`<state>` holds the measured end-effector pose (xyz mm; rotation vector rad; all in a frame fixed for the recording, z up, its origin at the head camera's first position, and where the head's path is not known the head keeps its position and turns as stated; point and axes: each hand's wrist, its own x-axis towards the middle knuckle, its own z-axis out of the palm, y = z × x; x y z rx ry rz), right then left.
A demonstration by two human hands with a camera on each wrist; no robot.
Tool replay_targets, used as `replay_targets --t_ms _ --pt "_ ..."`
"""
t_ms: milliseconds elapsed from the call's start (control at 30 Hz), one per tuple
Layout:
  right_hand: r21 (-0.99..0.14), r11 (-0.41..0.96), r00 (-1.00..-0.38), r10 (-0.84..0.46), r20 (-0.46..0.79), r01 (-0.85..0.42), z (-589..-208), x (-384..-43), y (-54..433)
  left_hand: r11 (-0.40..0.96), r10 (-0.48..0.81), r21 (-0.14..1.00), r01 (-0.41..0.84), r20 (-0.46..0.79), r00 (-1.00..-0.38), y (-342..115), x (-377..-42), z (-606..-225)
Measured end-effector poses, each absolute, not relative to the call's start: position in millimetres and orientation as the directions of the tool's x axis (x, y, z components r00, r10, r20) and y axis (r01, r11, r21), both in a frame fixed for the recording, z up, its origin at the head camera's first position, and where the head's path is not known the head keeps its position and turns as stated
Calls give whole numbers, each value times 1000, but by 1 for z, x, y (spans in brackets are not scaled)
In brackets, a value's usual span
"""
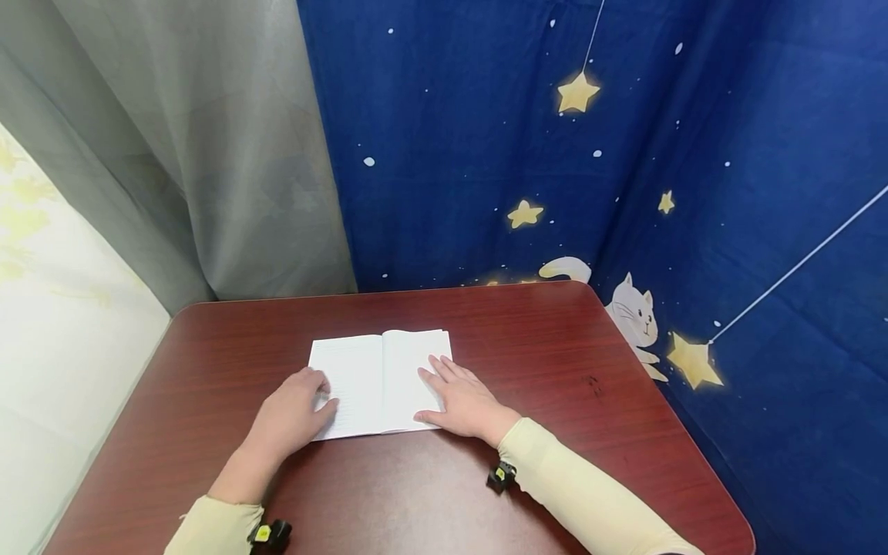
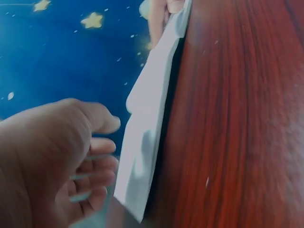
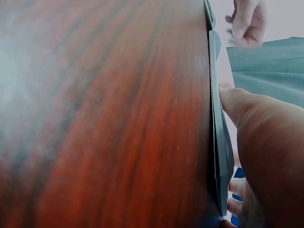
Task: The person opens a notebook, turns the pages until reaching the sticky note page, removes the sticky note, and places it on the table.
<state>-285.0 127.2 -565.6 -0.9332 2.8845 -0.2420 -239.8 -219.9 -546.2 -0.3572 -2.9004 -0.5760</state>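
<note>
An open notebook [image 1: 361, 385] with white pages lies on the table, and faint ruled lines show on its left page. My right hand [image 1: 461, 397] rests with spread fingers on the right page, its thumb near the bottom edge. Over the left edge of the left page hovers my left hand [image 1: 291, 408], its fingers loosely bent and nothing between them. In the left wrist view a gap shows between the left hand [image 2: 61, 156] and the notebook's side [image 2: 142, 142]. From the right wrist, the right thumb [image 3: 237, 102] presses on the page close to the edge.
The reddish-brown wooden table [image 1: 527, 354] has rounded corners. Behind it hang a grey curtain [image 1: 257, 154] and a blue curtain [image 1: 458, 139] with stars and a cat. Each wrist carries a small black camera [image 1: 501, 476] below a pale yellow sleeve [image 1: 576, 486].
</note>
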Motion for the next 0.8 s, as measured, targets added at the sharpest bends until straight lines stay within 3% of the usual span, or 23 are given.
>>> replay_targets --t_ms 233,800 --pt "-200 800 -809 -585 -53 -565 -564 -285 127 849 378 301 435 230 -897 -195 -262 -555" --pt "-182 809 -816 -576 -58 -558 -564 -284 125 874 415 301 382 -52 -908 -188 -278 -563"
